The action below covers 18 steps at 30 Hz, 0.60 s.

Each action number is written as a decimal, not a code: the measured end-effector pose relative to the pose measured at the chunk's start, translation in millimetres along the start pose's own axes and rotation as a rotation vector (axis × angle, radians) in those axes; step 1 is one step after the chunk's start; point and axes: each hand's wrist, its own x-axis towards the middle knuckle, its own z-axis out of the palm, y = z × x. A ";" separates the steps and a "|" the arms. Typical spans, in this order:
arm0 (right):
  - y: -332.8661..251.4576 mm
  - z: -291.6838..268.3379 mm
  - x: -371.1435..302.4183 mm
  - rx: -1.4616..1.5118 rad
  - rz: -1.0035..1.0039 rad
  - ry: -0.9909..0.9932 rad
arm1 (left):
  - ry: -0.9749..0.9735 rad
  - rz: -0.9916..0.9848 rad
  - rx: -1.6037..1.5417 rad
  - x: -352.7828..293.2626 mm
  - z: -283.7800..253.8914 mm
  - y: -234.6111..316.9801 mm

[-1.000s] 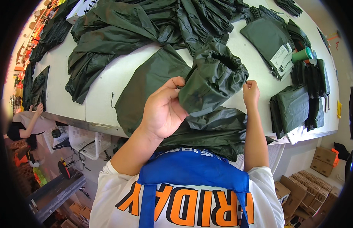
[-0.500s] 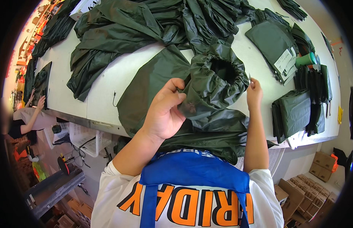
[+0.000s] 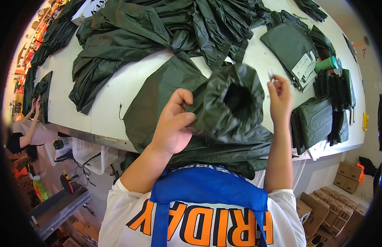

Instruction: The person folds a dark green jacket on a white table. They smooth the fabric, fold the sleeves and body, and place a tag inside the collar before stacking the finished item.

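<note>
A dark green, shiny garment [image 3: 158, 96] lies across the table in front of me, its lower part bunched against my apron. One gathered, elastic-edged opening [image 3: 239, 101] is raised and faces up toward me, dark inside. My left hand [image 3: 174, 119] grips the fabric at the left side of this opening, thumb and forefinger bent, the other fingers partly hidden. To the right of the opening, my right hand [image 3: 280, 96] is closed around a small metal tool [image 3: 271, 76]. Only its thin, pointed tip shows, and it stands a little apart from the fabric.
A large heap of similar green garments [image 3: 121, 41] covers the far side of the white table [image 3: 104, 92]. Packed garments [image 3: 287, 49], a green roll [image 3: 327, 64] and folded stacks [image 3: 318, 119] lie at right. Another person's hands [image 3: 36, 105] work at far left. White baskets [image 3: 94, 152] stand below the edge.
The gathered opening has turned to face me more squarely and is slightly blurred. My left hand has shifted a little left; my right hand has moved slightly right, away from the fabric.
</note>
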 end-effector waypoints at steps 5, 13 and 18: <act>159.0 -2.3 9.5 -0.520 0.183 -0.092 | -0.040 0.000 0.038 -3.3 -1.7 1.5; -51.2 34.8 -42.5 0.828 0.313 -1.032 | -0.118 -0.033 0.347 1.4 -8.3 15.1; -59.7 46.3 -45.5 0.621 0.338 -1.044 | -0.145 0.526 1.411 14.0 25.9 36.4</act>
